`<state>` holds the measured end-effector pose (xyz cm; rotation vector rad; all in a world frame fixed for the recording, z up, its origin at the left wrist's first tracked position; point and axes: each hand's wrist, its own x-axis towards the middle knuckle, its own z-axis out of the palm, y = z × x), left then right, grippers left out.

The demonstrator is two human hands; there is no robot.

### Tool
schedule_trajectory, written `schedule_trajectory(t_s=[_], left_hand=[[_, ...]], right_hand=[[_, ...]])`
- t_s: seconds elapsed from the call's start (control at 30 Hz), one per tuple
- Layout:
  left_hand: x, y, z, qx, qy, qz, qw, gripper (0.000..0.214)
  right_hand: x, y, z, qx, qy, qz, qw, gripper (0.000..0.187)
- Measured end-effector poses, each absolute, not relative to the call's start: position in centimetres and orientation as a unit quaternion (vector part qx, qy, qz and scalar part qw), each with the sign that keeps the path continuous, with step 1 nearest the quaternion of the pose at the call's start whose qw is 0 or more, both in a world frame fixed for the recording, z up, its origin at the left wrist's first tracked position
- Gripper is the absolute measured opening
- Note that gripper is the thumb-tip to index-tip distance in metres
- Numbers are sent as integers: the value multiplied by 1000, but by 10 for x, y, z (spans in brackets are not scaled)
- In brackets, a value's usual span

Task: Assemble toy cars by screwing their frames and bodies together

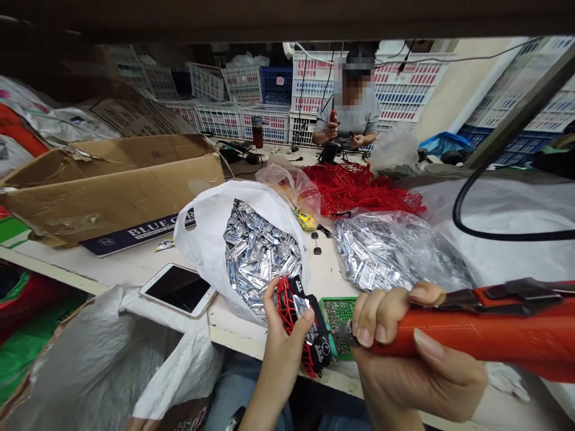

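Note:
My left hand (287,335) grips a toy car chassis (321,347), with a red lattice frame and black parts, near the table's front edge. A small silver piece shows under my thumb. In my right hand (404,353) is an orange electric screwdriver (485,329), held level with its tip pointing left at the chassis. Whether the tip touches a screw is hard to make out. Behind the tip sits a green tray (359,306) of small screws, partly hidden by my right hand. An open white bag (202,209) of silver parts (260,245) lies just beyond my left hand.
A clear bag (381,251) of silver parts and a pile of red frames (354,185) lie farther back. A phone (179,290) and a cardboard box (117,185) are on the left. A black cable (458,209) loops at right. Across the table sits another person (350,114).

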<state>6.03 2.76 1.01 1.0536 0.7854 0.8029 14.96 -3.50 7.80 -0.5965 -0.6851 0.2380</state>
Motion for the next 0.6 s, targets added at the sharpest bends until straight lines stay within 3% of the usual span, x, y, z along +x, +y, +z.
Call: schedule_trajectory(t_s=[0.33,0.6], left_hand=[[65,24,15,477,392,388,684,71],[63,25,8,508,384,375,673,82]], right_hand=[[148,-30,74,-272,-328,130,895,19],[154,-26,79,-299,-342,149,878,24]])
